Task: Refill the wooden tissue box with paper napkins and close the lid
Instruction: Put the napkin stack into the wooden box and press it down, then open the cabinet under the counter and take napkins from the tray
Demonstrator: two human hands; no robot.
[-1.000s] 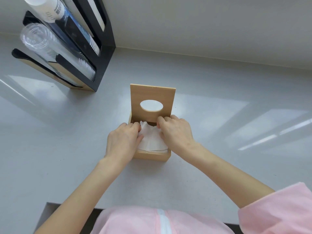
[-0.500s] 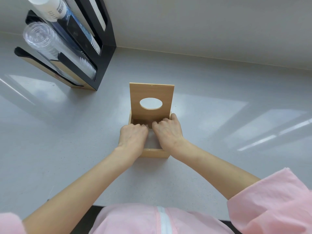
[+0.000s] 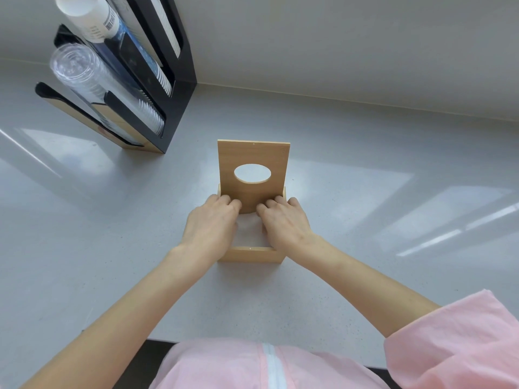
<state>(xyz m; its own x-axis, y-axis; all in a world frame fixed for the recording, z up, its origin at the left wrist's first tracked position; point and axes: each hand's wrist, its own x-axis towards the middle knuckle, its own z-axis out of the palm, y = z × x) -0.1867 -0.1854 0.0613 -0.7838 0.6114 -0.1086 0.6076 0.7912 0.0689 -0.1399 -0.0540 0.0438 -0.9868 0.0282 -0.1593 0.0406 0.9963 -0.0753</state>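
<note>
The wooden tissue box (image 3: 250,255) stands mid-counter with its lid (image 3: 252,155) tipped up at the far side; the lid has an oval hole. White paper napkins (image 3: 250,231) lie inside the box, showing only as a strip between my hands. My left hand (image 3: 210,226) is sunk into the left half of the box, knuckles up and fingers curled down onto the napkins by the lid's base. My right hand (image 3: 283,223) does the same on the right half. Most of the stack is hidden under both hands.
A black and wood cup dispenser (image 3: 179,108) stands at the back left, holding a stack of clear plastic cups (image 3: 84,71) and paper cups (image 3: 92,21). The grey counter (image 3: 365,220) meets a wall behind the box. Its near edge runs by my pink apron (image 3: 224,366).
The napkins stood above the box rim, held at both sides. My hands have gone down into the box with them and slid toward the lid, covering most of the stack.
</note>
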